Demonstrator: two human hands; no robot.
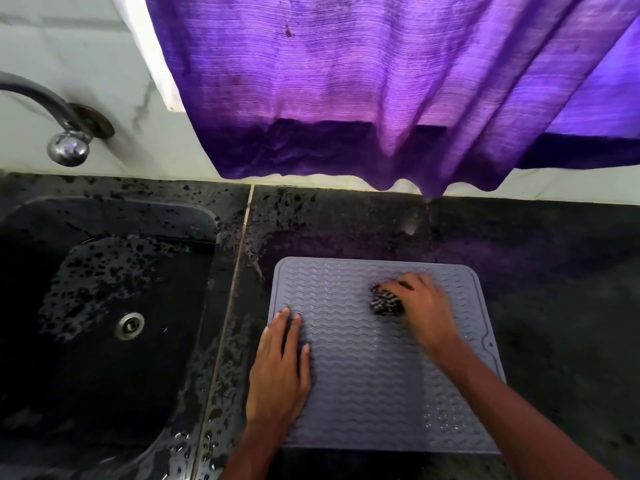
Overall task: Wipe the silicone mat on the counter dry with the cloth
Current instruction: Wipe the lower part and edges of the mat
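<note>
A grey silicone mat (363, 368) with a wavy ribbed surface lies flat on the dark counter (554, 271). My left hand (280, 368) rests flat on the mat's left edge, fingers straight. My right hand (420, 303) is on the mat's upper middle and grips a small bunched black-and-white checked cloth (386, 302). That hand looks blurred. Water droplets show on the mat's lower right part.
A black sink (104, 306) with a metal drain (130, 326) lies left of the mat, wet with droplets. A chrome tap (65, 133) sticks out of the tiled wall. A purple curtain (381, 91) hangs over the counter's back edge.
</note>
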